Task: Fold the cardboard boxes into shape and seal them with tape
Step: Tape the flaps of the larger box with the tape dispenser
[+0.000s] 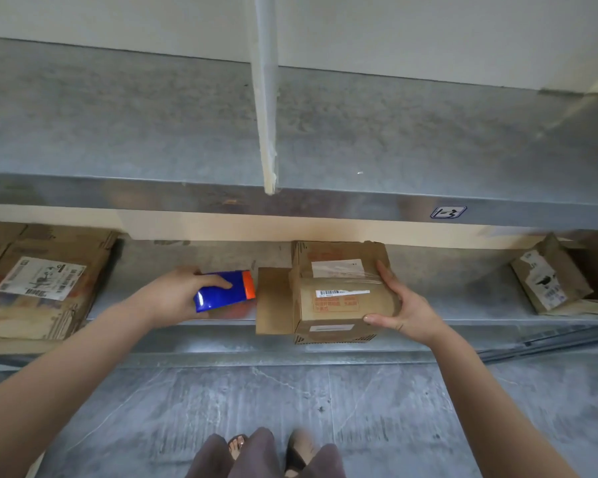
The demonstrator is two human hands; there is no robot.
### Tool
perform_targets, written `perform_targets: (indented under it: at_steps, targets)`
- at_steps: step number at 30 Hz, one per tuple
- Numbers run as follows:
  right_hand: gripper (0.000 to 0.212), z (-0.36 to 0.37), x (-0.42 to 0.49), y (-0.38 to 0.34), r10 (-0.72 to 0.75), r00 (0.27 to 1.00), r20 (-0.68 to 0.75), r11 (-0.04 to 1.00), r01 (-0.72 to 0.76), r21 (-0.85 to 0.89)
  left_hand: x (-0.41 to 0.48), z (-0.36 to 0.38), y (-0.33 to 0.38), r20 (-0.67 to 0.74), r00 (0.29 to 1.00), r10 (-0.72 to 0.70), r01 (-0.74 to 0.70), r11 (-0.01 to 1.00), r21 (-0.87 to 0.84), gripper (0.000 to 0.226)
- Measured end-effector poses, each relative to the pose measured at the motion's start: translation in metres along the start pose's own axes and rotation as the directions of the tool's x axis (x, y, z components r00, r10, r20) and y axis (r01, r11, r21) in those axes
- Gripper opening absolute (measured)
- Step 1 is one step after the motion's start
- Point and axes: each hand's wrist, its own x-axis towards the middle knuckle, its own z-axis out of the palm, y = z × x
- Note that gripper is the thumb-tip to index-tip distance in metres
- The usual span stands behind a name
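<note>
- Two bare grips reach forward over a metal shelf (463, 298), seen from a camera on the person's head.
- The right grip (408, 312) clasps the small cardboard box (335, 298), with the fingers curled over its far right edge and the thumb on its near corner.
- The box stands on the shelf just left of that grip, its near end hanging over the shelf's front edge.
- The left grip (173, 294) is wrapped around a blue object with an orange end (225, 291). Whether this is a tape holder cannot be told.
- One side flap (273, 301) of the box lies open, between the two grips, and the orange end is just beside it.
- Glossy clear film crosses the top of the box near the right grip's fingers, probably tape.
- Judged step: the box is already folded into shape and only this open side remains to be closed and sealed.
- The next move likely calls for the right grip to steady the box while the flap is swung shut and pressed flat before tape goes over the seam.
- Well left of the left grip lies a stack of flattened cardboard (42, 281). Well right of the right grip sits another worn box (549, 281).
</note>
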Motion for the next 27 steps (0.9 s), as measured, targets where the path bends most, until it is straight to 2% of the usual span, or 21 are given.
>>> perform_targets:
  at_steps: [3,8,12,16,18,22,24,27]
  targets:
    - [0.110,0.001,0.002,0.000,0.003,1.000,0.020,1.000,-0.003,0.008,-0.008,0.009,-0.037,-0.090,0.993,-0.081,0.070,0.991,-0.114,0.066]
    - [0.110,0.001,0.002,0.001,0.017,1.000,0.022,1.000,-0.018,0.012,-0.001,0.008,-0.070,-0.051,0.990,-0.128,0.121,0.985,-0.122,0.074]
    - [0.110,0.001,0.002,-0.002,0.029,0.999,0.033,1.000,-0.028,-0.010,0.006,0.010,-0.074,-0.062,0.992,-0.106,0.110,0.991,0.074,0.071]
    - [0.113,0.002,0.001,-0.003,0.012,1.000,0.025,0.999,-0.011,-0.031,0.004,0.009,-0.068,-0.103,0.994,-0.031,0.059,0.956,0.288,0.083]
    - [0.115,0.002,0.000,-0.001,-0.005,0.999,0.035,0.998,0.008,-0.062,0.004,0.004,-0.040,-0.142,0.988,0.053,-0.003,0.945,0.328,0.084]
    - [0.117,0.003,0.000,0.001,-0.039,0.999,0.016,0.987,0.041,-0.154,0.013,0.008,0.059,-0.216,0.961,0.173,-0.125,0.967,0.221,0.079]
    - [0.117,0.002,-0.002,0.003,-0.035,0.999,-0.007,0.983,0.033,-0.180,0.022,0.022,0.105,-0.220,0.960,0.176,-0.144,0.977,0.155,0.079]
    - [0.117,0.001,-0.005,0.003,-0.040,0.998,-0.056,0.965,0.024,-0.259,0.034,0.047,0.146,-0.234,0.968,0.086,-0.081,0.996,0.031,0.085]
